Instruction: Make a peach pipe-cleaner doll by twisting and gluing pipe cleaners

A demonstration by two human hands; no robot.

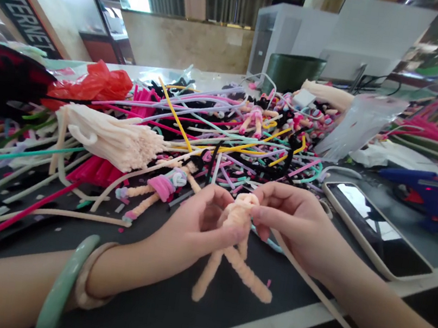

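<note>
Three twisted limbs show on the peach fuzzy figure (pixel 238 216), which is held just above the table (pixel 167 288), near its front edge. The left hand (pixel 210 225) is closed around the body, its thumb laid across the front; the right hand (pixel 296 225) pinches the top end between thumb and fingertips. A long pale strand (pixel 321 294) runs from beneath the right hand out past the table's edge; whether it joins the figure is hidden.

Judging by the look of it, the limbs are wound and the trunk has taken shape, while the upper end seems to be the part in hand. No clothing or hair shows on it, whereas the dressed doll (pixel 161 188) lying nearby wears pink and pale blue, so covering may remain.

Open room is mostly in front: bare dark surface lies below the left wrist and around the limbs, bounded by the light edge strip (pixel 261 321). Beyond the hands, the heap of coloured stems (pixel 242 146) crowds close. To the right, the phone (pixel 378 226) sits near the right forearm, with the blue glue gun (pixel 433 190) behind it.
</note>
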